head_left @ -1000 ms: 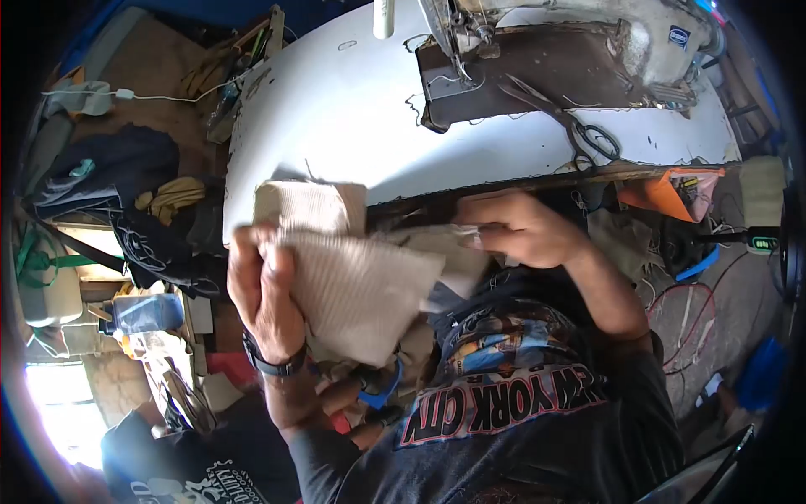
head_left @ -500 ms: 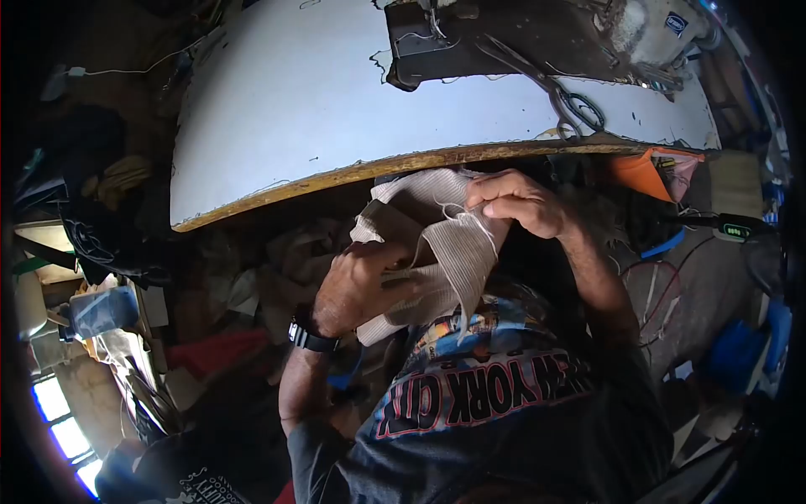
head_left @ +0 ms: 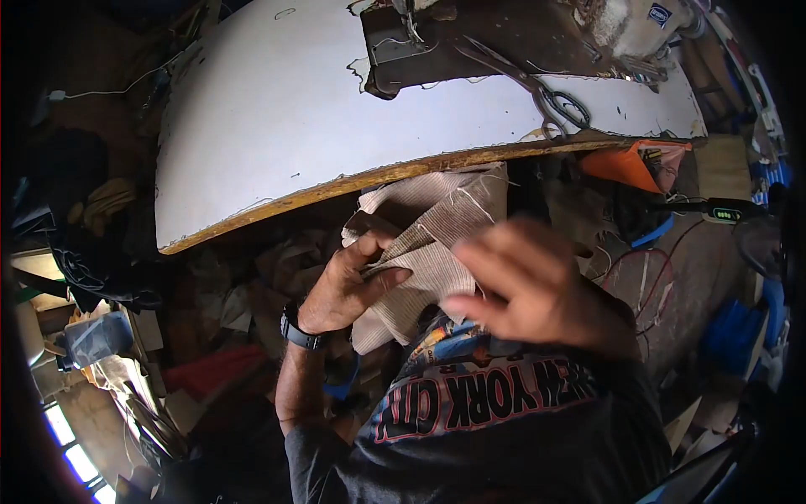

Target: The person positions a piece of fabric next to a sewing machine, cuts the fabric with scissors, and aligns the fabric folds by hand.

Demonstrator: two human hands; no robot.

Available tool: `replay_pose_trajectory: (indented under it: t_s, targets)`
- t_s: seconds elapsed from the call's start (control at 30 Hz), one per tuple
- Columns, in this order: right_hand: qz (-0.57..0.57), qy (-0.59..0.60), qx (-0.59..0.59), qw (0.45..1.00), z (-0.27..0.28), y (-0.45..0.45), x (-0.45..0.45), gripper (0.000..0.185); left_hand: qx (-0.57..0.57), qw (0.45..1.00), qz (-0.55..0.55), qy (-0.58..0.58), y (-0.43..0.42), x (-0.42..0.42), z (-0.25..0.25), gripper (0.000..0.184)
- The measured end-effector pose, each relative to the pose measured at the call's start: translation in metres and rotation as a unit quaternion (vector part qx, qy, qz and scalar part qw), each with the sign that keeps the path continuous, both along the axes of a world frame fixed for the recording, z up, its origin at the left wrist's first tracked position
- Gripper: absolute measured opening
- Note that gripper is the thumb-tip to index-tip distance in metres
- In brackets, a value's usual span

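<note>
Ribbed beige fabric [head_left: 445,227] with loose threads at its edges lies in folds over my lap, just below the table's front edge. My left hand [head_left: 351,286], with a watch on the wrist, pinches a fold of this fabric between thumb and fingers. Over the fabric's right side, my right hand [head_left: 520,281] is blurred by motion, its thumb and fingers apart and nothing visible between them. The lower part of the fabric rests against my dark printed shirt.
The white table [head_left: 252,126] has a worn wooden front edge. On it are a sewing machine [head_left: 630,29] and large scissors [head_left: 537,88]. An orange pouch [head_left: 625,168] hangs at the right edge. Fabric scraps lie beneath, and a blue container [head_left: 99,338] is at left.
The fabric came off the table edge to my lap and is now spread flatter. My right hand let go of its upper edge and moved down. My left hand has closed on a fold.
</note>
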State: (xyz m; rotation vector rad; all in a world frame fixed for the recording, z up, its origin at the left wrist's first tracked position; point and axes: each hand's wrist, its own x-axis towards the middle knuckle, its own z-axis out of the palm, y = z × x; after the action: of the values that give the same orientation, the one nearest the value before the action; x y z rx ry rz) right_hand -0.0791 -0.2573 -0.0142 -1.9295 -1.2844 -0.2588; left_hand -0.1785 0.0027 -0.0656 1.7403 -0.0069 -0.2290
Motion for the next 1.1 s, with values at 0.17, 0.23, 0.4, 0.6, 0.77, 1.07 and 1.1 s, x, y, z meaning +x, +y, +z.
replay_pose_trajectory:
  t_s: [0.17,0.23,0.4,0.6,0.77,1.07,1.1]
  targets:
    - [0.168,0.015,-0.176,0.970,-0.008,0.003,-0.038,0.032,0.029,0.994,0.005,-0.106,-0.010,0.000,0.007,0.056]
    - [0.054,-0.044,-0.224,0.972,-0.034,-0.001,-0.030,0.043,0.034,0.994,-0.007,-0.101,-0.007,-0.003,0.006,0.053]
    - [-0.071,0.171,-0.089,0.979,-0.045,-0.013,-0.008,0.056,0.004,0.997,-0.016,-0.079,-0.006,-0.003,0.000,0.047]
    - [-0.027,0.454,-0.024,0.890,-0.073,-0.006,-0.011,0.030,0.052,0.995,-0.015,-0.082,-0.006,0.002,0.000,0.056]
    - [0.024,0.217,0.027,0.975,-0.057,-0.002,-0.021,0.019,0.272,0.945,-0.045,-0.176,-0.015,0.010,0.028,0.053]
    - [-0.060,-0.102,0.011,0.993,-0.052,-0.013,-0.001,0.032,0.267,0.920,-0.050,-0.281,-0.034,0.015,0.010,0.020]
    - [-0.069,-0.169,-0.017,0.983,-0.049,-0.016,0.002,0.035,0.269,0.923,-0.042,-0.272,-0.033,0.015,0.009,0.021]
